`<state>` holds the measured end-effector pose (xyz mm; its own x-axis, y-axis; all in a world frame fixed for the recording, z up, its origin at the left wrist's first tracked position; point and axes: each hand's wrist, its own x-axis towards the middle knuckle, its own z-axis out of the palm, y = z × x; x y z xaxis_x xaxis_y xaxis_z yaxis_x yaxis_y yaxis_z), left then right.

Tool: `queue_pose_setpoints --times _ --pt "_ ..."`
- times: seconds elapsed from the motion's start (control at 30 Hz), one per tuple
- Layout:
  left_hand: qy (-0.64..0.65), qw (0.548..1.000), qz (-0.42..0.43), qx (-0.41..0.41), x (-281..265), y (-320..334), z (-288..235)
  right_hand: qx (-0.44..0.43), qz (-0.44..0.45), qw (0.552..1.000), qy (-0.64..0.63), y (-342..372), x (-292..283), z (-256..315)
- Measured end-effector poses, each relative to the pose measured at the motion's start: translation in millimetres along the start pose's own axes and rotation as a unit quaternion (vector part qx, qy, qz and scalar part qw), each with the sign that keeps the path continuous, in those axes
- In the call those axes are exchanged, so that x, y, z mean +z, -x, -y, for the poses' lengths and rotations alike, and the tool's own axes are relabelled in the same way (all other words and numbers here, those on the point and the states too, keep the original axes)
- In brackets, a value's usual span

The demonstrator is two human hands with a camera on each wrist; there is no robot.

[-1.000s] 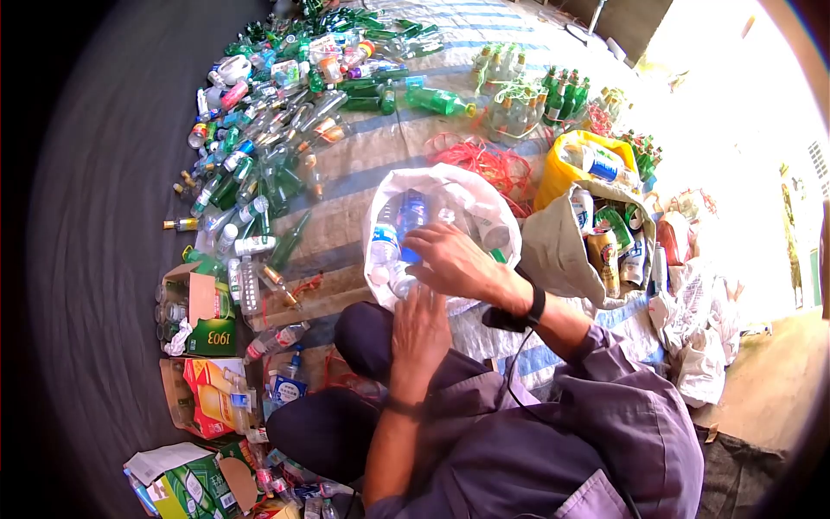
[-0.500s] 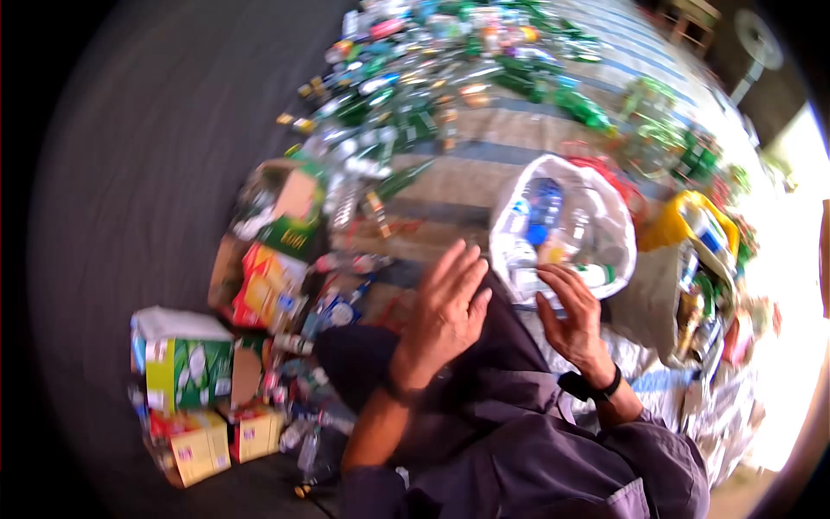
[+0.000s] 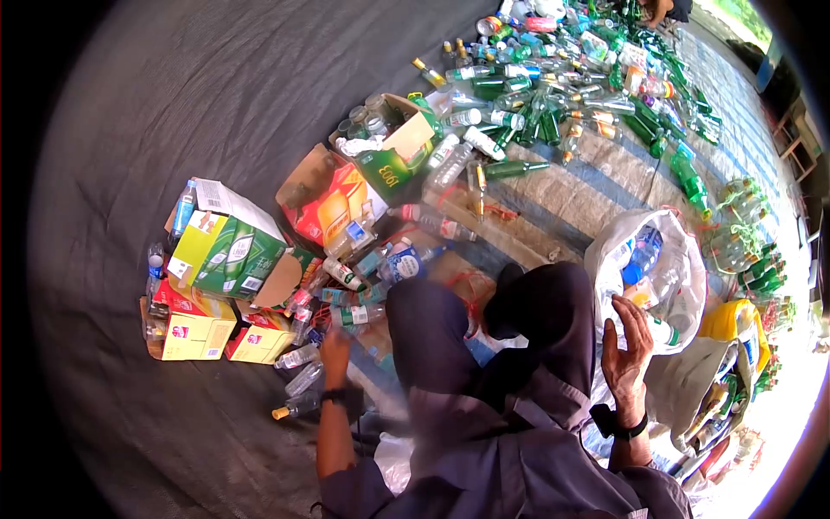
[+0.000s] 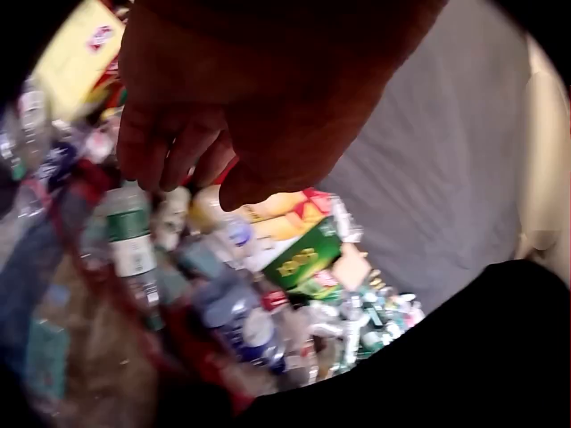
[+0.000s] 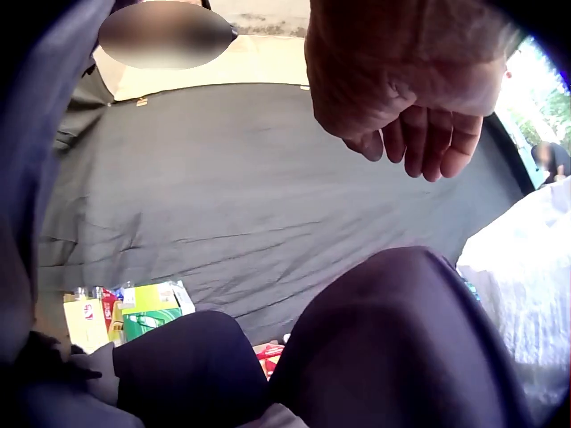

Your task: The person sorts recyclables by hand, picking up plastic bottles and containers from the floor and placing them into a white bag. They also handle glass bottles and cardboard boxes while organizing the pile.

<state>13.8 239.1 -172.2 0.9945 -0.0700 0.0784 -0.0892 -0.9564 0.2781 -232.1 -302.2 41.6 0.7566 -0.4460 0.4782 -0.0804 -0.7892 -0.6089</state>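
Observation:
My left hand (image 3: 335, 353), blurred in the head view, hangs low over the litter of bottles at the left. In the left wrist view its loosely bent fingers (image 4: 174, 160) come down right at the top of a clear plastic bottle (image 4: 131, 236) with a green and white label. That bottle (image 3: 356, 314) lies just beyond the hand in the head view. My right hand (image 3: 628, 350) is raised beside the near rim of a white sack (image 3: 603, 259), its fingers relaxed and holding nothing. Inside the sack lie clear bottles and a blue plastic bottle (image 3: 641, 255).
Cardboard boxes (image 3: 229, 251) stand at the left on dark cloth (image 3: 130, 415). A large heap of glass and plastic bottles (image 3: 553, 95) spreads across the striped sheet (image 3: 596, 177). A grey sack of cans (image 3: 683, 389) and a yellow bag (image 3: 726, 320) sit at the right.
The view has turned left. My left hand has left the white sack and come down to the bottles at the left. My right hand has drawn back from inside the sack to its near rim.

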Motion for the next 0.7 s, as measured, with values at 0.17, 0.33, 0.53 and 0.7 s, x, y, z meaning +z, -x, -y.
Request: queue_pose_setpoints --times 0.17,0.33,0.53,0.7 --pt "-0.213 0.946 0.070 0.235 95 144 119 -0.038 0.052 0.998 -0.010 -27 6 31" --pt "0.208 0.857 0.322 -0.343 126 195 98 -0.144 0.164 0.976 -0.024 -66 23 83" --pt "0.231 0.941 0.237 -0.077 189 181 83 -0.315 0.280 0.903 -0.080 -86 97 122" --pt "0.183 0.955 0.232 -0.022 181 136 33 -0.323 0.387 0.860 -0.079 -89 145 127"
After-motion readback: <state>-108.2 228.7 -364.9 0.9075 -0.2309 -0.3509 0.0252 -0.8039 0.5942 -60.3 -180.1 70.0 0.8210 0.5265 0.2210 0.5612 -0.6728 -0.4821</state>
